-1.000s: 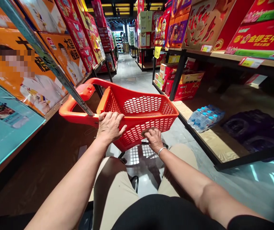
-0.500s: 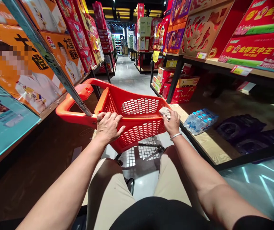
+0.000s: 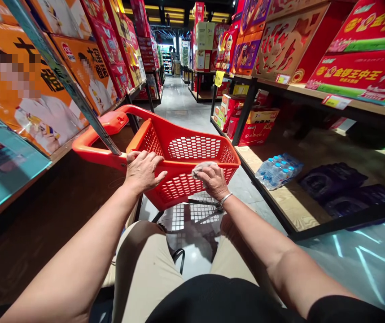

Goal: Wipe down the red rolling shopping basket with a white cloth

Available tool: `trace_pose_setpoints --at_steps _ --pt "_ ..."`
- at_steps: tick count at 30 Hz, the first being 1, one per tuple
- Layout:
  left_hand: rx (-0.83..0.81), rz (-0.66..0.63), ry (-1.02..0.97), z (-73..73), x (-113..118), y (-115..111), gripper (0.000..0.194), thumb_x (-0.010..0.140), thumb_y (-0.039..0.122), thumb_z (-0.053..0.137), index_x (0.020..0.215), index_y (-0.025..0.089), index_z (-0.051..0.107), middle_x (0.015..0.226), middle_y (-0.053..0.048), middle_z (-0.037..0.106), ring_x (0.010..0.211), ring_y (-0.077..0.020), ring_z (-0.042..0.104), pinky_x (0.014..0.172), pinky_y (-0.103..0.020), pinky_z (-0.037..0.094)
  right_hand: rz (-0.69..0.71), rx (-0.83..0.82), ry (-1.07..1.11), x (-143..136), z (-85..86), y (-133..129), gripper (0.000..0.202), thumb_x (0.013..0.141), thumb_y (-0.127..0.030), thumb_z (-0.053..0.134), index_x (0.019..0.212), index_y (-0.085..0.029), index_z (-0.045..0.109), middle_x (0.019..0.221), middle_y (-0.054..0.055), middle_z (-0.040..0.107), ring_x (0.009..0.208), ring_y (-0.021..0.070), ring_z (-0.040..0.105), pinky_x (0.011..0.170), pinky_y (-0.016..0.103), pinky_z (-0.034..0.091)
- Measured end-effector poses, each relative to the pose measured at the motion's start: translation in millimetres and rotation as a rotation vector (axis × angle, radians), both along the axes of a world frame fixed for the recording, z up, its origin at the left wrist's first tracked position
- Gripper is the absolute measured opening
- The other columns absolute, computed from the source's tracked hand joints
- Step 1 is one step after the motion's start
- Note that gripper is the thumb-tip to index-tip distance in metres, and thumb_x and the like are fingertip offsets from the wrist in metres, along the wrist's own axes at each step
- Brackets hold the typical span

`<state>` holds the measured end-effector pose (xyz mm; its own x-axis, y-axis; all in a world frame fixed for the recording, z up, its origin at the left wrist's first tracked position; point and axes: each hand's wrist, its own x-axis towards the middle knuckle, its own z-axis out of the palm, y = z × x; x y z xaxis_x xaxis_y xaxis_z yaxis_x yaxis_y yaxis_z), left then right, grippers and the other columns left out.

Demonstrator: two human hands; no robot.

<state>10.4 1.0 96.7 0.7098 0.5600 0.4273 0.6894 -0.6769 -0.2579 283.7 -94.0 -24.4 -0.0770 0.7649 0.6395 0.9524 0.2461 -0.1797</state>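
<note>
A red plastic shopping cart (image 3: 179,165) with lattice sides stands across the aisle in front of my knees. My left hand (image 3: 143,172) grips its near top rim close to the handle end, fingers over the edge and thumb on the outer side. In my right hand (image 3: 214,183) is a crumpled pale cloth (image 3: 199,168), pressed against the outer near side just under the rim. The basket holds nothing that I can see. Beyond my left hand, the cart's thick red handle (image 3: 91,154) loops to the left.
A scuffed metal post (image 3: 67,83) slants down across the handle. Orange drink cartons (image 3: 44,121) fill the left shelf. On the right, a low wooden shelf (image 3: 302,215) carries a pack of blue-capped bottles (image 3: 279,170), with red gift boxes (image 3: 357,74) above. Grey aisle floor (image 3: 175,92) runs ahead.
My right hand with the cloth has slid left along the near rim, from the far right corner to the middle of the side. My left hand stays on the rim.
</note>
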Motion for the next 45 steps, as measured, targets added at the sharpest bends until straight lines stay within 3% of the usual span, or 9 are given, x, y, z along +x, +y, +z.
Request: trace_pose_setpoints --at_steps 6,8,15,23,27,30,35,41,45 --pt "-0.016 0.023 -0.02 1.0 1.6 7.6 0.044 0.089 0.052 0.057 0.114 0.016 0.068 0.109 -0.013 0.067 0.105 -0.0342 0.056 0.103 -0.049 0.04 -0.253 -0.462 0.062 11.1 -69.9 -24.6 0.035 0.081 -0.003 0.058 0.1 -0.027 0.075 0.103 0.009 0.066 0.1 0.0256 0.049 0.083 0.037 0.041" --pt "-0.027 0.03 -0.024 1.3 -0.1 10.5 0.044 0.088 0.052 0.058 0.114 0.018 0.067 0.109 -0.013 0.067 0.106 -0.0341 0.056 0.103 -0.048 0.039 -0.214 -0.415 0.116 11.5 -69.4 -24.5 0.035 0.08 -0.002 0.056 0.098 -0.025 0.074 0.1 0.007 0.066 0.097 0.024 0.05 0.083 0.036 0.041" --pt "-0.034 0.02 -0.041 -0.1 -7.5 15.2 0.045 0.088 0.054 0.056 0.115 0.019 0.067 0.11 -0.012 0.067 0.106 -0.034 0.055 0.104 -0.049 0.038 -0.214 0.211 0.242 40.3 -5.1 -2.8 0.038 0.087 -0.018 0.06 0.124 -0.025 0.065 0.125 0.008 0.059 0.12 0.0259 0.046 0.11 0.045 0.035" --pt "-0.011 0.047 -0.009 1.7 -4.6 12.3 0.046 0.087 0.056 0.054 0.113 0.02 0.067 0.11 -0.011 0.068 0.104 -0.0326 0.056 0.101 -0.047 0.04 -0.091 -0.166 0.294 -8.1 -71.7 -20.2 0.034 0.07 -0.002 0.055 0.092 -0.024 0.069 0.093 0.006 0.065 0.092 0.0237 0.054 0.086 0.037 0.045" --pt "-0.028 0.022 -0.038 0.9 -7.6 11.7 0.044 0.086 0.056 0.056 0.111 0.022 0.068 0.109 -0.011 0.068 0.105 -0.0324 0.056 0.102 -0.047 0.04 -0.039 0.027 0.277 14.4 -20.9 -25.3 0.044 0.076 -0.012 0.059 0.118 -0.024 0.064 0.118 0.007 0.065 0.114 0.0253 0.054 0.104 0.041 0.041" --pt "-0.048 0.009 -0.072 -0.1 -9.0 11.1 0.043 0.086 0.055 0.056 0.111 0.022 0.068 0.109 -0.011 0.068 0.105 -0.0324 0.056 0.102 -0.048 0.041 -0.248 0.209 0.311 55.6 19.5 -19.0 0.041 0.084 -0.023 0.057 0.125 -0.021 0.059 0.126 0.012 0.062 0.12 0.0271 0.052 0.109 0.046 0.038" --pt "-0.082 -0.007 -0.109 -0.7 -9.4 11.6 0.044 0.085 0.055 0.057 0.111 0.022 0.069 0.107 -0.011 0.068 0.107 -0.0337 0.056 0.102 -0.05 0.042 -0.457 0.139 0.426 67.3 25.8 -8.8 0.031 0.085 -0.025 0.055 0.115 -0.02 0.061 0.114 0.013 0.064 0.11 0.0277 0.054 0.105 0.046 0.041" --pt "-0.068 0.012 -0.064 2.1 -9.6 17.1 0.047 0.084 0.057 0.056 0.11 0.02 0.07 0.109 -0.011 0.069 0.106 -0.0344 0.056 0.101 -0.051 0.042 -0.148 0.034 0.269 -16.4 41.4 5.8 0.042 0.087 -0.02 0.059 0.129 -0.022 0.061 0.128 0.01 0.063 0.116 0.0259 0.05 0.105 0.041 0.041" --pt "-0.097 0.029 -0.067 4.8 -9.4 20.5 0.045 0.082 0.057 0.059 0.108 0.022 0.07 0.108 -0.01 0.069 0.106 -0.0344 0.056 0.101 -0.051 0.042 0.109 -0.054 0.084 -16.8 51.9 16.0 0.047 0.087 -0.013 0.059 0.131 -0.025 0.064 0.134 0.006 0.062 0.117 0.0235 0.05 0.104 0.037 0.043"
